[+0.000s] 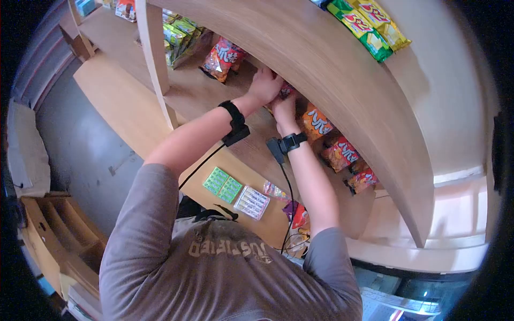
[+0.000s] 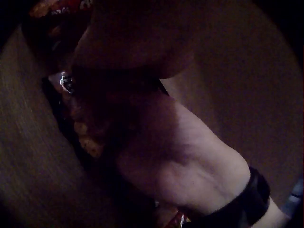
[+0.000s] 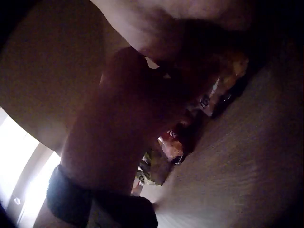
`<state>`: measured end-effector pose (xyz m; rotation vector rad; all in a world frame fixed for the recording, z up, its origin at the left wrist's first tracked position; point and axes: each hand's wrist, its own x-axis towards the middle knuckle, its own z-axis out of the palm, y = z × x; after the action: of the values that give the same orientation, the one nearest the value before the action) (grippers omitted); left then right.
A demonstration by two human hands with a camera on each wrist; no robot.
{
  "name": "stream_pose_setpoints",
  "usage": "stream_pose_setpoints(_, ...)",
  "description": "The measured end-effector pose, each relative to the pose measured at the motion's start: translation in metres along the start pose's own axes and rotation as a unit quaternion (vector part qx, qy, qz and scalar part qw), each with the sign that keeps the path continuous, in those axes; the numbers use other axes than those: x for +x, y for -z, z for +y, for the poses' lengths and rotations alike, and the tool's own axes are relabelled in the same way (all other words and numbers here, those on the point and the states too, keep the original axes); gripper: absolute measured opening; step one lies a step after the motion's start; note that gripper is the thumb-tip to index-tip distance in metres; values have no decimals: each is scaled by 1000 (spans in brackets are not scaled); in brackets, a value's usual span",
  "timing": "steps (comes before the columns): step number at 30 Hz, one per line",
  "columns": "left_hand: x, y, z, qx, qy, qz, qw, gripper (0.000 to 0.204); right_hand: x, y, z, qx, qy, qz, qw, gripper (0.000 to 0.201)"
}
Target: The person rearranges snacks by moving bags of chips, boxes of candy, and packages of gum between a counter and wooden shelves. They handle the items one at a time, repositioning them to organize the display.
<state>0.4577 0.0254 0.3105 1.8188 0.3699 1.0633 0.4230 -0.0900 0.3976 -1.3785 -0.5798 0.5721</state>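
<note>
Under the upper wooden shelf, both hands are close together at a dark red snack bag [image 1: 285, 90]. My left hand [image 1: 265, 85] holds it from the left, fingers bent over its top. From the right, my right hand [image 1: 285, 111] grips the same bag; its fingertips are hidden. In the left wrist view, orange snack pieces [image 2: 89, 142] show through the bag beside the right hand [image 2: 185, 161]. The right wrist view is dark, with the bag's clear end [image 3: 209, 99] low by the shelf board and the left hand [image 3: 118, 104] against it.
A red snack bag [image 1: 222, 60] stands left of the hands, an orange bag [image 1: 317, 122] and more red bags [image 1: 342, 153] to the right. The upper shelf board [image 1: 321, 64] overhangs the hands. Green packs [image 1: 222, 183] and a white pack [image 1: 251, 202] lie on the lower ledge.
</note>
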Motion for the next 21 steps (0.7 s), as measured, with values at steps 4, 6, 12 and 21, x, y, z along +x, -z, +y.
stream_pose_setpoints(4, -11, 36, 28, 14, -50, -75, 996, 51, 12, 14, 25, -114, 34, 50, 992, 68)
stream_pose_setpoints(6, -17, 50, 45, 141, -92, 54, 984, 50, 15, 20, 34, -149, 79, 35, 985, 69)
stream_pose_setpoints(12, -1, 119, 69, 136, -126, 275, 943, 54, -21, 5, -11, -176, 55, 46, 982, 69)
stream_pose_setpoints(21, 42, 150, -32, 292, -121, 94, 944, 72, -61, 17, -12, -160, -39, -5, 986, 85)
